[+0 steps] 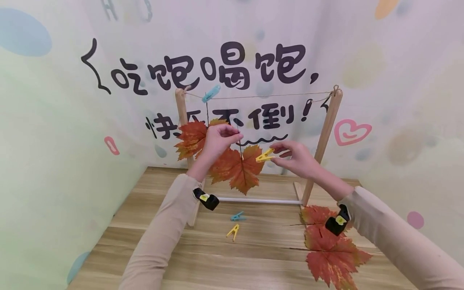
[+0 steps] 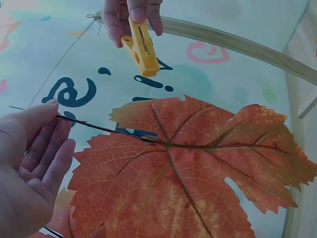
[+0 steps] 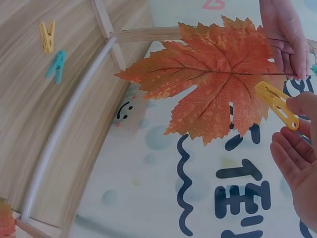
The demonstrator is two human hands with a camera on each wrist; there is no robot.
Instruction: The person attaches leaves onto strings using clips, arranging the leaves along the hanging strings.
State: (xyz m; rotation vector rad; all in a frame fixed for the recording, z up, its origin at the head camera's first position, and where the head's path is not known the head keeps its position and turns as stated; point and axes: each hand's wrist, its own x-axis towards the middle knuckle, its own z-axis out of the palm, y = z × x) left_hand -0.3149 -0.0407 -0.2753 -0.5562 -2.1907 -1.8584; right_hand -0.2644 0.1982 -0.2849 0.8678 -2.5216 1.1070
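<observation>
My left hand (image 1: 220,141) pinches the thin dark stem of an orange-red maple-like leaf (image 1: 242,171), which hangs below the fingers. In the left wrist view the stem runs from the fingertips into the broad leaf (image 2: 198,158). My right hand (image 1: 297,159) holds a yellow clothespin (image 1: 264,155) between thumb and fingers, its tip pointing at the leaf. Above both hands a string (image 1: 253,96) spans the wooden frame. A blue clothespin (image 1: 211,94) sits on the string at the left, with another leaf (image 1: 191,139) hanging from it, partly behind my left hand.
On the wooden table lie a blue clothespin (image 1: 237,216) and a yellow clothespin (image 1: 233,232). More red leaves (image 1: 333,257) lie at the right, under my right forearm. The frame has a left post (image 1: 181,106), a right post (image 1: 322,141) and a white bottom bar (image 1: 261,200).
</observation>
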